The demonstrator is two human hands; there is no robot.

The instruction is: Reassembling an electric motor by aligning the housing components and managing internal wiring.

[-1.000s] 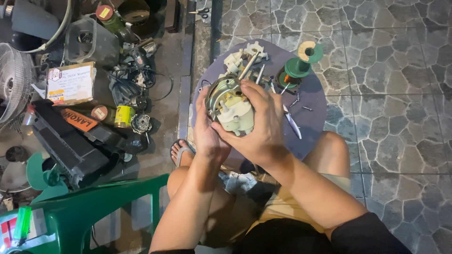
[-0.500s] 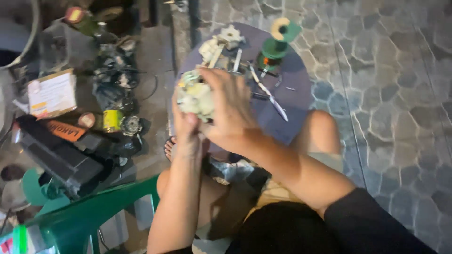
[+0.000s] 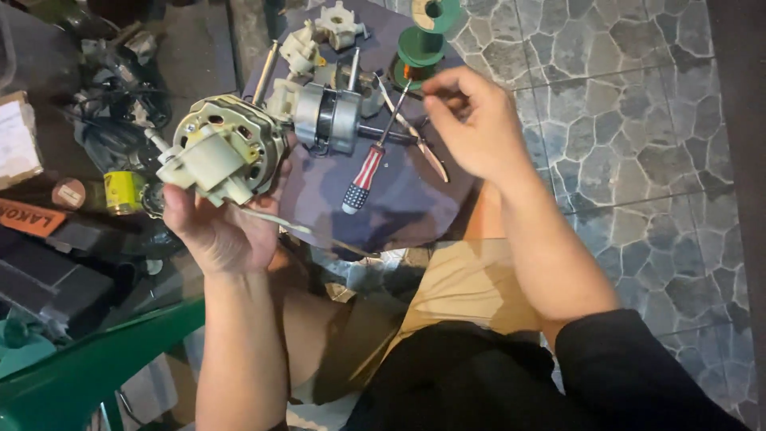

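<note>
On the round grey tabletop in front of me lie a striped-handled screwdriver, a second motor and white plastic parts at the far edge. Green spools stand far right. Left, a yellow can sits among clutter; a green chair is near left.

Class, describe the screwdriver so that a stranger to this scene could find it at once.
Start at the round dark tray on the person's lap. The screwdriver lies near its middle, between the two hands. Its handle alone has red and white stripes with a blue, starred end.
</note>
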